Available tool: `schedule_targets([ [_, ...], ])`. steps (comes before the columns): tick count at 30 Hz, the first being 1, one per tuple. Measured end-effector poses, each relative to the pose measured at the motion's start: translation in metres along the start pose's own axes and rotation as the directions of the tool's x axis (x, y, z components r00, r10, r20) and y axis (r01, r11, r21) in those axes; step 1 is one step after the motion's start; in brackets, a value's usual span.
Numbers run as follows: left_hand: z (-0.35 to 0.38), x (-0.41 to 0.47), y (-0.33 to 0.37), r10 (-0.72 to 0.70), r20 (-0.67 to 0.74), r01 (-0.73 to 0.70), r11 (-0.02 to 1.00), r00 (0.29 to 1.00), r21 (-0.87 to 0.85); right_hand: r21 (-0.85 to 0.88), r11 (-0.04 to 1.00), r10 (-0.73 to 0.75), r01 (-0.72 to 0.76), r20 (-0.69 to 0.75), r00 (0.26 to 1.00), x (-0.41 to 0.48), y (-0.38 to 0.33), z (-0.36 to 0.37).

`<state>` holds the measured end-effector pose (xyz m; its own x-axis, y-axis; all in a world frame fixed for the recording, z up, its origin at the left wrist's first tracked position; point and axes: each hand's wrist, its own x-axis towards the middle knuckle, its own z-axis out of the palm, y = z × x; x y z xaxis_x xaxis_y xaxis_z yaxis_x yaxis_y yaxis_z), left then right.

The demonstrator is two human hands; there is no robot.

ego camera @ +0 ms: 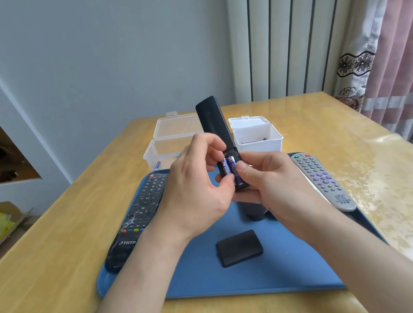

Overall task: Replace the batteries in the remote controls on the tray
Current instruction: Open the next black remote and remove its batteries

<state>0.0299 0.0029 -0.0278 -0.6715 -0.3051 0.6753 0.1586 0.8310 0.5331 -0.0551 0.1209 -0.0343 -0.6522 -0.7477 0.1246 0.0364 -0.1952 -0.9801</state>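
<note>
— Small black lid lies on the blue tray, close to us. What is above it?
— One long black remote. Its back is open, with two purple batteries inside.
— Who holds it?
— Both hands. Left hand curls round it, right hand holds it from below. Both thumbs touch the batteries.

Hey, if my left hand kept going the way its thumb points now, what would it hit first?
The batteries in the open compartment of the black remote; the thumb of your left hand seems to touch them. Just beyond lies your right hand, though depth is hard to judge.
</note>
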Motion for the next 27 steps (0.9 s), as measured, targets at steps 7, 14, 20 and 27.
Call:
schedule_targets([
  [7, -0.002, 0.001, -0.003, -0.051, -0.027, 0.048, 0.994, 0.998, -0.102, -0.016, 1.0, -0.003, 0.002, -0.008, 1.0, 0.001, 0.003, 0.004],
  [14, 0.015, -0.005, -0.003, -0.023, -0.03, 0.021, 0.999, 0.999, -0.048, 0.041, 0.999, -0.022, 0.023, -0.009, 1.0, 0.003, 0.002, -0.003],
  [20, 0.016, -0.003, -0.006, -0.122, -0.118, 0.113, 0.99, 0.986, -0.081, 0.098, 0.995, 0.017, -0.024, 0.073, 0.997, 0.002, 0.001, -0.004],
  [27, 0.003, 0.005, -0.009, -0.092, -0.25, 0.06, 0.989, 0.964, -0.133, -0.272, 0.962, -0.037, -0.013, -0.178, 0.983, 0.006, -0.003, -0.013],
])
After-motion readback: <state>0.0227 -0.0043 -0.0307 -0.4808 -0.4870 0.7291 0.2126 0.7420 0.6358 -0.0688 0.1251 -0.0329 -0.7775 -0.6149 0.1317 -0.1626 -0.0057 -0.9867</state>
